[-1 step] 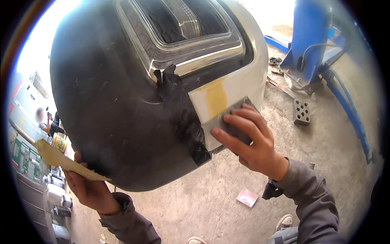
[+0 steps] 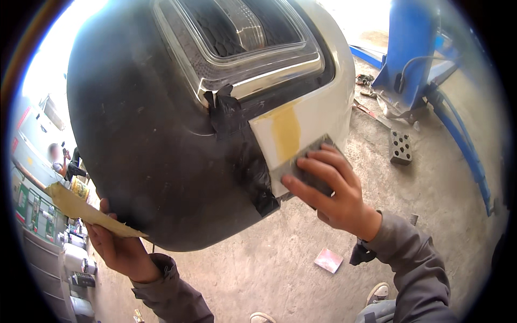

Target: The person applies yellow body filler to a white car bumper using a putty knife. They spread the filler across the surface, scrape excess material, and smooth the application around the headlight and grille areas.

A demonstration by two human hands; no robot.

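My right hand (image 2: 342,194) presses a flat grey sanding pad (image 2: 318,175) with spread, bent fingers against the lower part of a white car body panel (image 2: 334,102). A yellow filler patch (image 2: 287,132) shows on the panel just above the pad. Black tape (image 2: 250,167) runs along the panel's left border, next to the dark bumper part (image 2: 156,145). At the lower left, my left hand (image 2: 121,250) pinches a tan, stiff paper-like sheet (image 2: 89,212) beside the bumper's edge. The sheet's underside is hidden.
A clear-covered car lamp (image 2: 253,48) sits above the panel. To the right stand a blue lift post (image 2: 406,54) and a grey block with holes (image 2: 400,147). A pinkish square (image 2: 328,260) lies on the concrete floor. Far left, a person (image 2: 59,159) sits near shelves with containers.
My right hand and the grey sanding pad have shifted slightly downward on the panel. My left hand has barely moved.
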